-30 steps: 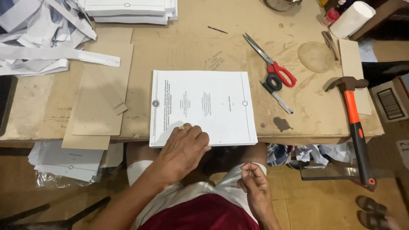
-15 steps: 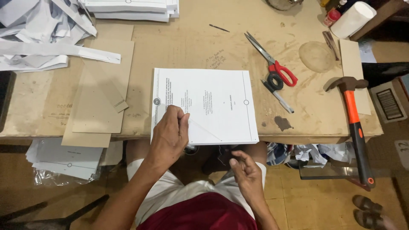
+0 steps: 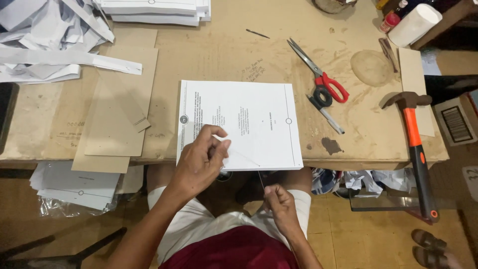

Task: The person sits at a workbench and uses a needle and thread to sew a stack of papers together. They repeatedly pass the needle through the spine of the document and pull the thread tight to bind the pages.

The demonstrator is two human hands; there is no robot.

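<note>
A white stack of printed sheets (image 3: pixel 249 119) lies on the brown table (image 3: pixel 224 55), its near edge at the table's front. My left hand (image 3: pixel 201 162) rests on the stack's near left corner, fingers pinched together on a thin thread (image 3: pixel 246 160) that runs across the paper. My right hand (image 3: pixel 280 201) is below the table edge, over my lap, its fingers closed on the thread's lower end, which rises toward the stack.
Red-handled scissors (image 3: pixel 318 74) and a pen (image 3: pixel 326 114) lie right of the stack. An orange-handled hammer (image 3: pixel 416 144) lies at the right edge. Cardboard pieces (image 3: pixel 117 109) sit to the left, paper scraps (image 3: pixel 45 35) at far left, more sheet stacks (image 3: pixel 154 10) at the back.
My left hand slid from the stack's near edge up onto its left corner and pinched the thread. My right hand moved slightly, pulling the thread taut below the table.
</note>
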